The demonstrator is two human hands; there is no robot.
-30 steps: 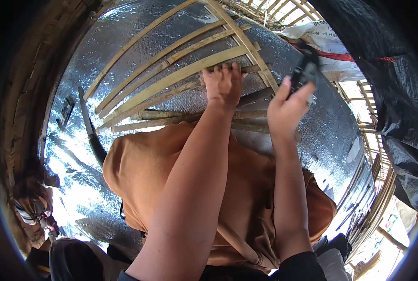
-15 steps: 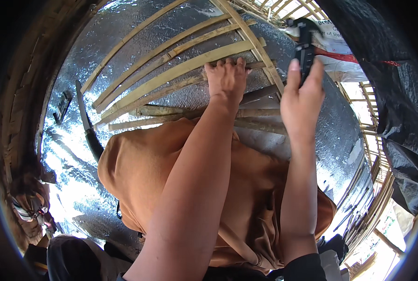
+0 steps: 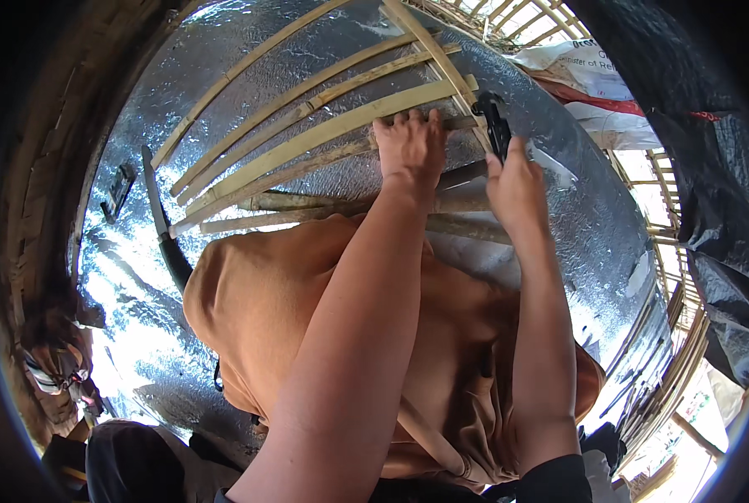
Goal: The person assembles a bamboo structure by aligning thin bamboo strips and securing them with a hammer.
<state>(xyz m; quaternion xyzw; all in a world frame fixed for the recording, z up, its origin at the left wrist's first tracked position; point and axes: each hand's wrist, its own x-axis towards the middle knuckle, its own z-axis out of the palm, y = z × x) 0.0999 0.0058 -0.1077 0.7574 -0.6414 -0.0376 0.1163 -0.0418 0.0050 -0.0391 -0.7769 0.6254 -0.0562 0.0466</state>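
Gripped in the right hand (image 3: pixel 517 191): black hammer-like tool (image 3: pixel 497 130), handle clasped in closed fingers, head at the right edge of a flat, pale bamboo crosspiece (image 3: pixel 437 57); touching or just clear, cannot tell. Left of the crosspiece, left hand (image 3: pixel 412 152): palm down, fingers close together and bent over a narrow brown bamboo slat (image 3: pixel 332 159); whether closed round it, cannot tell. Also running left from the crosspiece: broad greenish-yellow bamboo slat (image 3: pixel 332 123), just beyond the fingertips, and narrower tan bamboo slats (image 3: pixel 223 81) past it.

Container, right of the crosspiece: white printed woven sack (image 3: pixel 588 80) with red band, contents hidden.

Surface, beneath the crosspiece and all round: shiny grey sheeting (image 3: pixel 592 210), crinkled, bright with glare. Well left of the crosspiece: long knife (image 3: pixel 157 197) with dark handle, and small black object (image 3: pixel 119 193), kind unclear. Nearer the body than the crosspiece: orange-brown cloth (image 3: pixel 257 289) across the lap. Room, far right of the crosspiece: open bamboo lattice (image 3: pixel 661 180) and hanging black plastic sheet (image 3: pixel 714 210).

Compared with half a second earlier: tool lowered from upright, right of the crosspiece, to its edge; left hand unchanged on the slat.
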